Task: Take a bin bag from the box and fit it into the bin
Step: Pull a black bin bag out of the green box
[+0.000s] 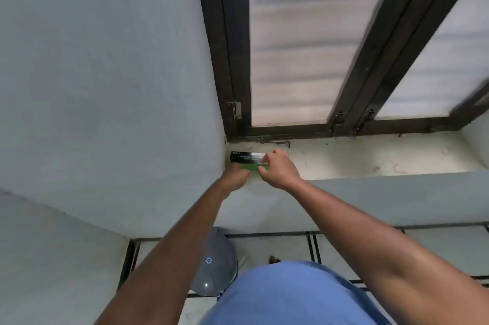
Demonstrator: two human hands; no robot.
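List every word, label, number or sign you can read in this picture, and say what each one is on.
Box, top left corner: a short white brand word, too blurred to read.
Box, dark top face: two lines of white print, too small and blurred to read; the right hand covers their ends.
Bin lid: a small round blue-ringed mark, no letters legible.
Nothing else carries text.

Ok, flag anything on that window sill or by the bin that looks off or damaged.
Nothing looks damaged or spilled. The box sits in the sill's left corner with both hands on it: left hand, right hand. The sill is stained and grimy. The grey bin stands on the floor below, lid closed.
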